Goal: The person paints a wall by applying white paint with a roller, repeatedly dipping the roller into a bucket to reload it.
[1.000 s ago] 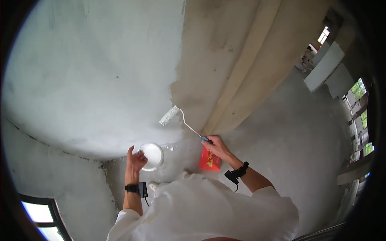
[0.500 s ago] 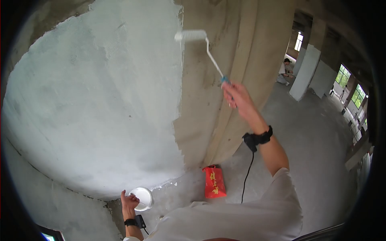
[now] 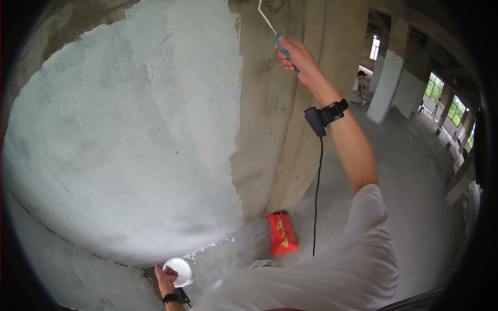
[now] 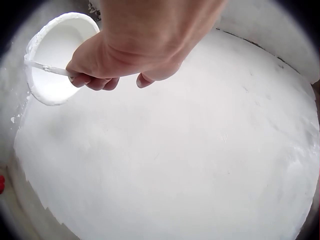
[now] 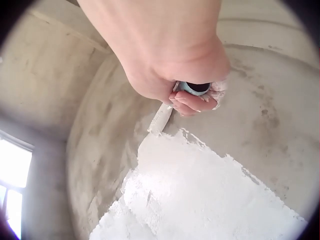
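Note:
High against the wall, my right hand (image 3: 301, 58) grips the blue handle (image 3: 282, 49) of a paint roller; its wire frame (image 3: 266, 18) runs up out of the head view. The right wrist view has the white roller sleeve (image 5: 160, 119) at the upper edge of the white paint (image 5: 185, 185), partly behind the hand (image 5: 165, 60). Down low, my left hand (image 3: 165, 279) holds the bucket's handle, its fingers curled round the thin white bail (image 4: 47, 68) in the left wrist view. White paint fills part of the round white bucket (image 4: 37, 90).
Bare brown wall (image 3: 259, 119) borders the pale painted area (image 3: 129, 129). A red bag (image 3: 281, 233) stands on the grey floor near the wall base. Paint drops lie beside the bucket. A person (image 3: 359, 88) crouches far off by a column (image 3: 386, 85); a black cable hangs from my right wrist.
My right hand has risen from near the red bag to high on the wall, carrying the roller up beyond the head view. The left hand and bucket now appear lower in the head view.

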Motion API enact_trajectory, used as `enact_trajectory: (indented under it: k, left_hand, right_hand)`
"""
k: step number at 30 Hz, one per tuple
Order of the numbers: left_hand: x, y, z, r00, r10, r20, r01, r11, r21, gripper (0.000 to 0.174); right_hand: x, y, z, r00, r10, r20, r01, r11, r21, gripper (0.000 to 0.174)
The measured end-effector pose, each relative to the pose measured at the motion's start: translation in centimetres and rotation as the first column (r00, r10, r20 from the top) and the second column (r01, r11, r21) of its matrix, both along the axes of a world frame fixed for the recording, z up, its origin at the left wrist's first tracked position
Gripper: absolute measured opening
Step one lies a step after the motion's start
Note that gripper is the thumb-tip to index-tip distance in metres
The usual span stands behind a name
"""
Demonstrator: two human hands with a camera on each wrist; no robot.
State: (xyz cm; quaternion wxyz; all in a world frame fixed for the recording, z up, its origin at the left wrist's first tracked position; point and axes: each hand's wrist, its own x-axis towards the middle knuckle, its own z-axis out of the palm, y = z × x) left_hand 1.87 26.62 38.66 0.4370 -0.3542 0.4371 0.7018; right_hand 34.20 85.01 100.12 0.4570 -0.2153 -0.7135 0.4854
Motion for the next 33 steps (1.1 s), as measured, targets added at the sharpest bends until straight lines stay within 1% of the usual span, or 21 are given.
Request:
enact_trajectory:
  k: [2,3,6,10,16,19,20,23,26,28,29,31,33]
  left_hand:
    - [0.8,0.3,1.5,1.000,0.020,0.009,-0.020,1.000,-0.013,0.051]
    - [1.0,0.2,1.7,0.999,0.046,0.018,-0.046,0.999,-0.020,0.051]
    - [1.8,-0.5,2.9,0.997,0.059,0.045,-0.058,0.998,-0.025,0.050]
    - [2.2,-0.1,3.3,0.995,0.063,0.071,-0.062,0.998,-0.019,0.049]
    - [2.7,0.7,4.9,0.994,0.080,0.081,-0.079,0.997,-0.016,0.048]
    - [2.2,0.7,4.3,0.993,0.080,0.083,-0.080,0.997,-0.015,0.047]
    - [1.1,0.2,2.5,0.993,0.079,0.085,-0.078,0.997,-0.015,0.047]
    - [0.9,-0.2,1.6,0.995,0.085,0.050,-0.083,0.996,-0.035,0.047]
    - [1.3,-0.2,2.4,0.993,0.099,0.059,-0.098,0.995,-0.024,0.047]
    - [1.1,-0.8,1.8,0.993,0.115,0.036,-0.113,0.992,-0.051,0.047]
    - [0.9,-1.2,1.4,0.993,0.116,0.035,-0.114,0.992,-0.048,0.047]
    - [0.7,-1.9,0.7,0.989,0.140,0.040,-0.137,0.988,-0.071,0.047]
    - [0.9,-2.3,0.6,0.988,0.153,0.037,-0.150,0.986,-0.075,0.047]
  right_hand:
    - [0.2,1.2,0.9,1.000,-0.014,-0.002,0.014,1.000,-0.013,0.031]
    - [0.1,1.5,0.6,1.000,-0.028,-0.007,0.028,0.999,-0.021,0.029]
    - [0.5,1.8,1.8,0.999,-0.049,-0.008,0.049,0.998,-0.031,0.029]
    - [0.7,1.6,1.9,0.996,-0.090,-0.007,0.090,0.995,-0.044,0.030]
    - [0.1,1.8,1.2,0.994,-0.101,-0.034,0.098,0.991,-0.093,0.029]
    - [-0.3,2.3,-0.2,0.996,-0.083,-0.037,0.079,0.993,-0.089,0.029]
    - [-1.4,1.7,-2.1,0.996,-0.085,-0.036,0.081,0.993,-0.090,0.029]
    - [-1.1,1.8,-3.3,0.996,-0.083,-0.033,0.079,0.991,-0.105,0.030]
    - [0.0,2.4,-2.6,0.996,-0.082,-0.030,0.078,0.990,-0.114,0.031]
    - [-0.2,1.6,-3.0,0.991,-0.131,-0.020,0.129,0.987,-0.092,0.032]
    - [-0.3,1.6,-2.8,0.991,-0.131,-0.021,0.128,0.988,-0.089,0.032]
    - [-0.5,1.7,-1.3,0.989,-0.145,-0.033,0.143,0.989,-0.047,0.031]
    - [-0.6,1.7,0.7,0.991,-0.125,-0.037,0.124,0.992,-0.025,0.031]
